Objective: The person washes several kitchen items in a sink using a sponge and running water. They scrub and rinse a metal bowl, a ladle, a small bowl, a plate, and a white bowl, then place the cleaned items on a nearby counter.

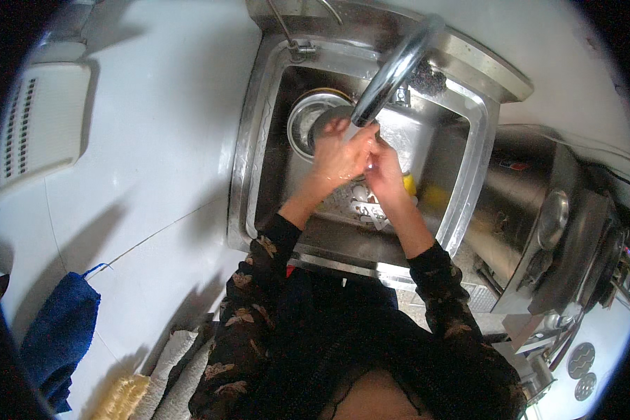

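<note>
My left hand (341,156) and my right hand (386,167) meet beneath the spout of a chrome faucet (394,73), over a stainless steel sink (451,152). A pale stream of water (350,132) falls onto the left hand, whose fingers are blurred. The right fingers touch the left hand's side; whether something small lies between them is hidden. Just beyond, a round metal pot (299,128) stands in the basin, with a dark grey round piece (332,114) overlapping it. Below the hands lie several white utensils (367,207). A yellow object (409,184) is partly behind my right wrist.
A thin metal tap (296,50) rises at the sink's back left corner. A dark scouring pad (428,79) rests on the back ledge. Pans (554,220) hang at right. On the left are a white perforated rack (47,121), blue cloth (63,331) and towels (163,373).
</note>
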`<state>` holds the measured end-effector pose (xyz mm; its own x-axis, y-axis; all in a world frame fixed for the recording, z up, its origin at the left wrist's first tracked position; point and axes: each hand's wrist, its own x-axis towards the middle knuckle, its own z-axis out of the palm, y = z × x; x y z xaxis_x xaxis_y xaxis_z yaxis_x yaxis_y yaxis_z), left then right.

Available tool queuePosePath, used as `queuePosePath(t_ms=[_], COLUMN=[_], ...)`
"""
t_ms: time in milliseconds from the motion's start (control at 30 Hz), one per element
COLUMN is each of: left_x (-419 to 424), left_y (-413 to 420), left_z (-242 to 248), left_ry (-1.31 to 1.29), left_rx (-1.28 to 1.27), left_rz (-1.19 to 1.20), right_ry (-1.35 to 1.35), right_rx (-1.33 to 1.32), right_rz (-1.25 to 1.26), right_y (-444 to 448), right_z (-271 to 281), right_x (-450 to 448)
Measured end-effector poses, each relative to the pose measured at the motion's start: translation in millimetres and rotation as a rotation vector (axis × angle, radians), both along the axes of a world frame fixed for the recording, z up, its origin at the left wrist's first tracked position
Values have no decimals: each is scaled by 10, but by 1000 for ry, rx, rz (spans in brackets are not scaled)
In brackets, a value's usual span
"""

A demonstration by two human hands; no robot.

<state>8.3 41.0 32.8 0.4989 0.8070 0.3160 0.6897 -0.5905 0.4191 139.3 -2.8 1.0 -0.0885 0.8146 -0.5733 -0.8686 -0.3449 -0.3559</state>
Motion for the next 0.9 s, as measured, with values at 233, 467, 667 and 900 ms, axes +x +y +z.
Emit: queuePosePath(t_ms=[233, 467, 667, 900], left_x=[-482, -341, -366, -405], left_y=[-218, -380, 59, -88], left_z=[-401, -361, -782, -950], left_ry=[-1061, -1321, -1162, -1037], left_rx=[-1188, -1240, -1238, -1348], left_rz=[455, 715, 752, 649], right_ry=[-1248, -1853, -1516, -1900], right_rx=[545, 996, 558, 854], right_rz=[373, 475, 204, 381], right_y=[-40, -365, -488, -454], right_z=[531, 476, 568, 585], right_x=[136, -59, 208, 332])
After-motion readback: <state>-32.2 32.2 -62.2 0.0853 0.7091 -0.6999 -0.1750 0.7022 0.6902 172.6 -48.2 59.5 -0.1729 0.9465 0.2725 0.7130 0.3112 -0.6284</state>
